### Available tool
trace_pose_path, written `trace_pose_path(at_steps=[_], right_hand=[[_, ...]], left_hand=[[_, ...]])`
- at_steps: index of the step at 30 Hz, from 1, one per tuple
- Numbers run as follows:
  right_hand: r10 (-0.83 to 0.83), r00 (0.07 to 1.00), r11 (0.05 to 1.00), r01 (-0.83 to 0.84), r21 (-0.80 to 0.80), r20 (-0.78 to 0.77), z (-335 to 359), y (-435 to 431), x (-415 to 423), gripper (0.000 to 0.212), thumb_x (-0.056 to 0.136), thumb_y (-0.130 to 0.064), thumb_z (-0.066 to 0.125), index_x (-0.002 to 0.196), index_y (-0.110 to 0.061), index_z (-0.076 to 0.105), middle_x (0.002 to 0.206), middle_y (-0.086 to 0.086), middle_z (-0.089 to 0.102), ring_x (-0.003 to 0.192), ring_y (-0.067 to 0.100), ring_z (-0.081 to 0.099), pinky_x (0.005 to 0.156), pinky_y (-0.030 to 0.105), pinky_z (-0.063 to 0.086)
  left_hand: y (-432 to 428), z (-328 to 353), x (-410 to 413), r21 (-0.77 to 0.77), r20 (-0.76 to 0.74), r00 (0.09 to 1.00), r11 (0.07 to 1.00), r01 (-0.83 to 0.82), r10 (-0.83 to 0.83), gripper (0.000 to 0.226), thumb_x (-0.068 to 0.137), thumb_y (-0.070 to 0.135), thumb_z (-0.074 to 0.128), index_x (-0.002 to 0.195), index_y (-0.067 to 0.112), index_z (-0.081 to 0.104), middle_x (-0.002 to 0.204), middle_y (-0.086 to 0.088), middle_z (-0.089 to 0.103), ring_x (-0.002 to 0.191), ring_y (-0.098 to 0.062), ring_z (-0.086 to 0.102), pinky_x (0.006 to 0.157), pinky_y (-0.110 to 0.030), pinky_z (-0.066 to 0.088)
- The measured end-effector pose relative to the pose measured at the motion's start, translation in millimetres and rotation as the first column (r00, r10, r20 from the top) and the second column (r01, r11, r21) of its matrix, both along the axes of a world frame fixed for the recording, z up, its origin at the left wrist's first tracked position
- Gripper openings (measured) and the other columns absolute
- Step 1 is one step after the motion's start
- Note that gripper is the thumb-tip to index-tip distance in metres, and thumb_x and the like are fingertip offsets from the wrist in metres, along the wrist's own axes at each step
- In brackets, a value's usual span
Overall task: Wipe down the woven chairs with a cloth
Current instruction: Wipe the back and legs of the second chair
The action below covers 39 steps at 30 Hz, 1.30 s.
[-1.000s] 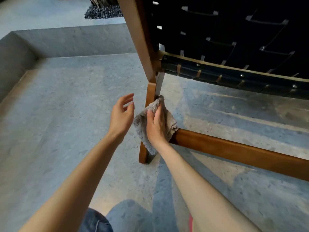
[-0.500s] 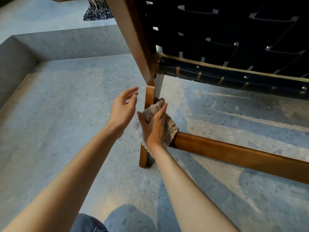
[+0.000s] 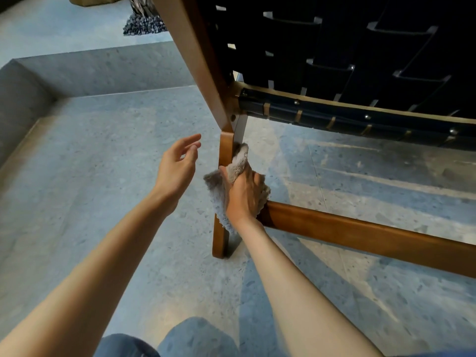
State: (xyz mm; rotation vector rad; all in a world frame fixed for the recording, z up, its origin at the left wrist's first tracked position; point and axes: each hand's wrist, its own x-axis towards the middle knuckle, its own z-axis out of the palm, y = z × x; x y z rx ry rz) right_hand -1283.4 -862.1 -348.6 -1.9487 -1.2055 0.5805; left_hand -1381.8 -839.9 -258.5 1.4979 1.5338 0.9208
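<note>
Two hands apart: right hand (image 3: pixel 244 194) grips grey cloth (image 3: pixel 239 161) against chair leg (image 3: pixel 220 240); left hand (image 3: pixel 177 168), slack, hovers at cloth's 9 o'clock. Right hand, flatter before, now curled.

Floor (image 3: pixel 103 176): grey-blue speckled terrazzo, matt. Low riser (image 3: pixel 103 70): same stone, ran along the floor's far edge and met a side riser (image 3: pixel 20 104) at the far-left corner, the latter following the left edge. Upper level (image 3: pixel 64 29): paler grey paving beyond the far riser. Bed of dark pebbles (image 3: pixel 143 25): lay on the upper level, partly cropped. Light: pale sunlit bands (image 3: pixel 360 191) crossed the floor's right half, between stretches of bluish shadow.
</note>
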Motion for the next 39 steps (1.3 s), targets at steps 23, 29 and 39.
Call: trace_pose_path(at_steps=[23, 29, 39], right_hand=[[0.015, 0.999, 0.919, 0.004, 0.394, -0.045, 20, 60, 7, 0.079, 0.084, -0.041, 0.068, 0.145, -0.006, 0.032, 0.147, 0.016, 0.035, 0.131, 0.030, 0.037, 0.108, 0.047, 0.037], [0.090, 0.988, 0.943, -0.043, 0.329, -0.129, 14, 32, 1, 0.085, 0.084, -0.047, 0.065, 0.149, -0.008, 0.027, 0.149, 0.014, 0.031, 0.127, 0.030, 0.038, 0.101, 0.046, 0.042], [0.222, 0.975, 0.963, -0.215, 0.162, -0.029, 17, 27, 22, 0.078, 0.090, -0.031, 0.064, 0.150, -0.007, 0.020, 0.152, 0.015, 0.026, 0.134, 0.032, 0.034, 0.109, 0.047, 0.036]], left_hand=[[8, 2, 13, 0.013, -0.027, 0.999, 0.999, 0.044, -0.044, 0.032, 0.102, 0.025, 0.040, 0.132, 0.026, 0.051, 0.137, 0.002, 0.052, 0.123, -0.015, 0.050, 0.103, -0.035, 0.043], [0, 10, 15, 0.032, -0.011, 0.999, 0.998, 0.046, -0.046, 0.038, 0.103, 0.021, 0.039, 0.140, 0.027, 0.043, 0.141, 0.003, 0.049, 0.128, -0.017, 0.047, 0.105, -0.038, 0.043], [0, 10, 22, 0.101, 0.038, 0.990, 0.986, 0.135, -0.139, 0.058, 0.101, 0.001, 0.034, 0.146, 0.036, 0.028, 0.148, 0.007, 0.040, 0.134, -0.008, 0.039, 0.094, -0.015, 0.041]])
